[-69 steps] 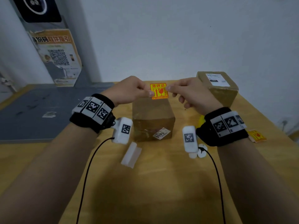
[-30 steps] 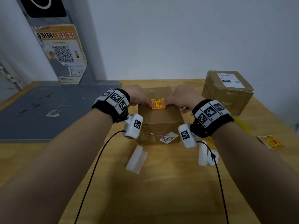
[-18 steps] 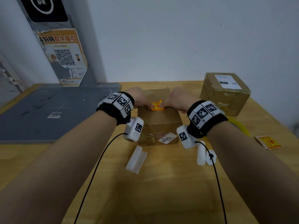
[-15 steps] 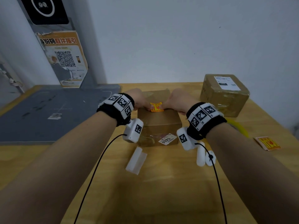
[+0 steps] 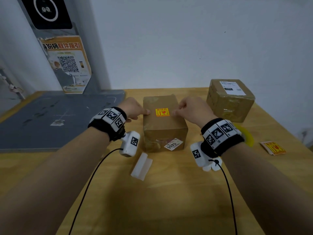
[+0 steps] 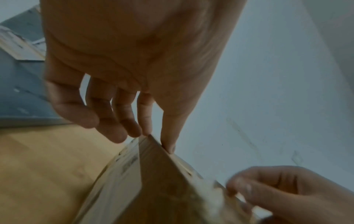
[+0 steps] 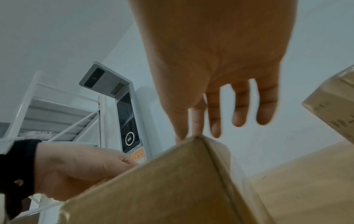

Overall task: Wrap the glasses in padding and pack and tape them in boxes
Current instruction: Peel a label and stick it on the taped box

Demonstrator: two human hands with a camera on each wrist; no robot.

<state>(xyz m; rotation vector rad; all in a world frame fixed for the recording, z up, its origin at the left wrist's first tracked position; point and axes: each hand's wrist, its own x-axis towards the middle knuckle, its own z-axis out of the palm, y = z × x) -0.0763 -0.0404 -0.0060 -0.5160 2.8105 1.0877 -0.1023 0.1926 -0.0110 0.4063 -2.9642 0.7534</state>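
A taped brown cardboard box (image 5: 165, 126) stands in the middle of the wooden table (image 5: 169, 200). A yellow fragile sticker (image 5: 162, 112) lies flat on its top. My left hand (image 5: 135, 107) is at the box's left top edge, its thumb resting on the top and its fingers hanging loosely beside the side wall. My right hand (image 5: 191, 107) is at the right top edge, its thumb tip touching the top just right of the sticker. In the left wrist view the left hand (image 6: 151, 130) meets the box (image 6: 153, 189) at a corner. In the right wrist view the right hand (image 7: 197, 125) has nearly straight fingers over the box (image 7: 162, 189). No glasses or padding show.
A second taped box (image 5: 230, 99) with a white label stands at the back right. A white backing strip (image 5: 141, 166) lies in front of the centre box. A sheet of fragile stickers (image 5: 273, 148) lies near the right edge. A grey mat (image 5: 50, 119) and a kiosk with a QR poster (image 5: 67, 63) are at the left.
Both hands brought the sticker down from above the box and pressed it onto the top. They have since let go and moved apart to the box's edges.
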